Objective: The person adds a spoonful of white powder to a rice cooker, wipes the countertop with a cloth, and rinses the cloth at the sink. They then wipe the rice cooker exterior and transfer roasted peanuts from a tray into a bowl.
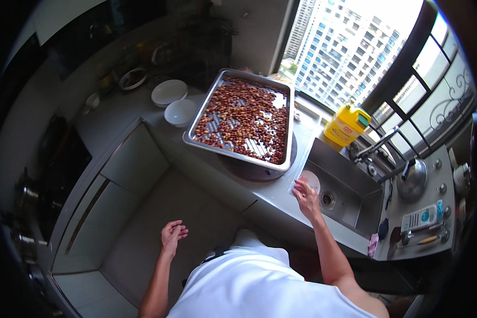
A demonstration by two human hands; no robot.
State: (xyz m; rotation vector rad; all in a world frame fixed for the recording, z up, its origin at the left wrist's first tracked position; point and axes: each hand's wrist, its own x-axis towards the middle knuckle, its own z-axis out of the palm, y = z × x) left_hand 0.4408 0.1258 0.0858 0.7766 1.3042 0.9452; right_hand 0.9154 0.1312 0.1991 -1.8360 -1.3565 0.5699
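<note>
My left hand (173, 236) is raised over the floor, away from the counter, with its fingers loosely curled and nothing in it. At the near edge of the sink is my right hand (305, 196), next to a clear plastic bag or packet (298, 181) and a pale round disc or dish (311, 182); whether the fingers grip either one cannot be told. A rectangular metal tray (238, 154) with a layer of peanuts (242, 107), reddish brown and tan, rests on a dark round board (242, 173) on the counter, to the left of my right hand.
White bowls (169, 92) stand left of the tray. Behind the steel sink (344, 214) are a yellow jug (346, 124) and a faucet (377, 145). A metal kettle (412, 181), a knife with a wooden handle (428, 239) and a pink cloth (373, 244) lie to the right.
</note>
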